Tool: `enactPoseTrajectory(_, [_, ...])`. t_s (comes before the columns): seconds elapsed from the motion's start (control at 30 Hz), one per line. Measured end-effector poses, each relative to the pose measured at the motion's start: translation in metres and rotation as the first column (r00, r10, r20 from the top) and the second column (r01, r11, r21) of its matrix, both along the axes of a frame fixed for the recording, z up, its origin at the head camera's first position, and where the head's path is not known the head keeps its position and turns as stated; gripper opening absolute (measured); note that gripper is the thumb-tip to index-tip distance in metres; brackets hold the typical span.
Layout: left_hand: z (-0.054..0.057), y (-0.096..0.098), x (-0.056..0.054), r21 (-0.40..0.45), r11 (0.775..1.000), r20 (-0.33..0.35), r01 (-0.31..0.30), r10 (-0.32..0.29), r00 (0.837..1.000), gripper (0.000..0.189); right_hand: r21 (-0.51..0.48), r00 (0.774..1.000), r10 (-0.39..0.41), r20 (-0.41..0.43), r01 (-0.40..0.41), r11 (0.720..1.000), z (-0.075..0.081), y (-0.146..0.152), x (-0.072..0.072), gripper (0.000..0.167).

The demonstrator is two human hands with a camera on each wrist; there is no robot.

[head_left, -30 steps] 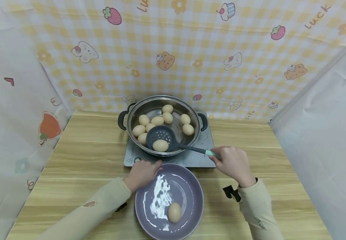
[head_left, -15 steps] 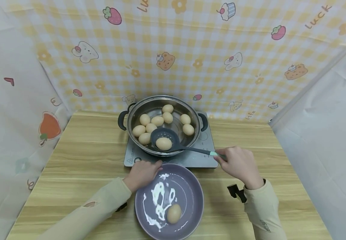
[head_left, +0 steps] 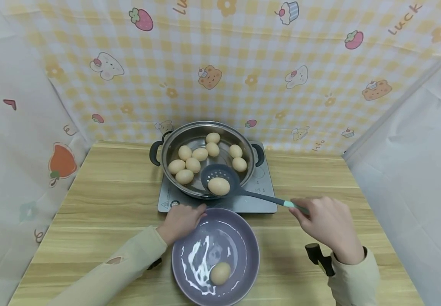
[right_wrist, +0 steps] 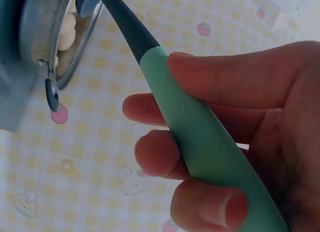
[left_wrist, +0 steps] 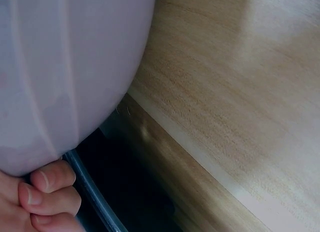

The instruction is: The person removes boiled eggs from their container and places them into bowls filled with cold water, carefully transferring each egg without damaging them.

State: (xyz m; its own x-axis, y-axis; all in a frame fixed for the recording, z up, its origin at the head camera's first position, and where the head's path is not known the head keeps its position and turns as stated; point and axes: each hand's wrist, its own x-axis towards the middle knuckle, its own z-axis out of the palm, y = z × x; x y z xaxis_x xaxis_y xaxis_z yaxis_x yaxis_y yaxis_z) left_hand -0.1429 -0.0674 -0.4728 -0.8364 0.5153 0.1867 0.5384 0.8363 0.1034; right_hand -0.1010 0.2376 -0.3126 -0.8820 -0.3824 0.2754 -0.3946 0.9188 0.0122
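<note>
My right hand [head_left: 329, 221] grips the green handle [right_wrist: 187, 117] of a dark grey slotted ladle [head_left: 239, 187], its fingers and thumb wrapped round it in the right wrist view. One egg [head_left: 219, 186] lies in the ladle's bowl, over the near right rim of the steel pot [head_left: 168, 174]. Several more eggs [head_left: 193, 165] sit in the pot. At the far left rim of a purple plate [head_left: 254, 255], my left hand [head_left: 180, 222] holds the edge. Curled fingers [left_wrist: 55, 194] show under that plate in the left wrist view. A single egg [head_left: 220, 273] lies on the plate.
Under the pot is a grey induction cooker [head_left: 251, 206], between the plate and a checked cloth backdrop [head_left: 243, 51]. The pot's black side handles [head_left: 259, 154] stick out left and right. White cloth walls [head_left: 427, 170] flank the wooden table [head_left: 109, 204].
My right hand has moved right and toward me, bringing the ladle and its egg to the pot's near right rim. The plate's egg has shifted slightly. My left hand stays put.
</note>
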Motion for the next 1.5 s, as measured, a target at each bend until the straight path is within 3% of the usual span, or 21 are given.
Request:
enactPoseTrajectory(0.27, [-0.001,0.000,0.000,0.015,1.000,-0.051,-0.003,0.004,0.999,0.019,0.013,0.996,0.040,-0.084,-0.039,0.999,0.003,0.009,0.020,0.009])
enactPoseTrajectory(0.47, [-0.003,0.001,-0.001,-0.007,1.000,-0.103,0.006,-0.007,0.995,0.020,0.003,0.997,0.041,-0.071,-0.041,0.999,0.002,0.015,0.036,0.016])
enactPoseTrajectory(0.57, [-0.002,0.000,0.000,-0.022,1.000,-0.081,-0.003,0.001,0.997,0.023,-0.003,0.999,0.020,-0.029,-0.020,1.000,0.002,0.017,0.042,0.017])
enactPoseTrajectory(0.7, [0.001,-0.001,0.000,-0.048,0.998,-0.003,-0.026,0.026,1.000,0.027,-0.018,1.000,0.005,0.030,-0.004,1.000,-0.001,0.017,0.048,0.015])
enactPoseTrajectory(0.8, [0.001,-0.001,0.000,-0.063,0.998,0.021,-0.026,0.028,0.999,0.016,-0.020,0.998,0.005,0.061,-0.004,1.000,-0.005,0.019,0.051,0.017])
enactPoseTrajectory(0.9, [-0.001,0.000,0.000,-0.059,0.998,0.000,-0.018,0.018,1.000,0.008,-0.022,0.994,0.004,0.108,-0.002,1.000,-0.012,0.022,0.052,0.017])
enactPoseTrajectory(1.03, [-0.002,0.000,-0.001,-0.021,1.000,-0.019,-0.013,0.012,1.000,0.011,-0.043,0.990,0.023,0.139,-0.017,0.999,-0.024,0.027,0.052,0.019])
enactPoseTrajectory(1.33, [-0.002,0.000,-0.002,0.004,1.000,0.018,-0.007,0.007,1.000,0.018,-0.062,0.985,0.021,0.171,-0.010,0.998,-0.049,0.032,0.052,0.022])
enactPoseTrajectory(1.5, [-0.002,0.000,-0.002,0.006,1.000,0.005,-0.001,0.001,1.000,0.019,-0.051,0.993,0.036,0.110,-0.030,0.998,-0.057,0.033,0.051,0.025])
